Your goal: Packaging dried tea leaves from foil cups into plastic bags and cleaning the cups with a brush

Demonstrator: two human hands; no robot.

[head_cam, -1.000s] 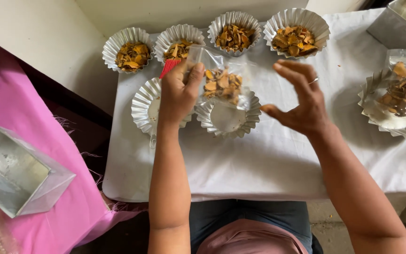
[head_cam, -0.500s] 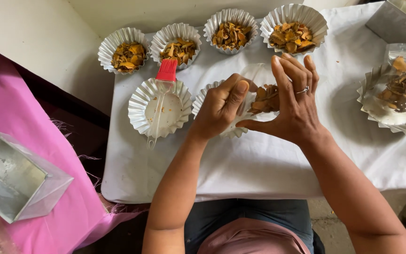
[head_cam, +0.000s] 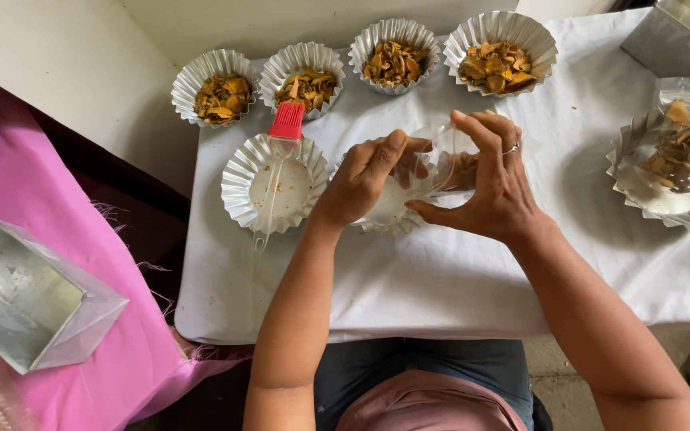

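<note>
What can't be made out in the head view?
- Fluted foil cup under the hands: inside hidden by left hand and right hand.
- Clear bag: contents mostly behind fingers.
- Metal tray: cut off by frame edge.

Both hands have closed tighter around the clear bag [head_cam: 441, 164] of chips.

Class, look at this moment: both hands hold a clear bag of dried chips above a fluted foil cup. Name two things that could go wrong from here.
1. The clear bag is pinched between the left hand and right hand above the foil cup; if it tilts, chips could spill onto the white cloth.
2. The red brush rests across the neighbouring cup, close to the left hand; a bump might knock it off.
</note>
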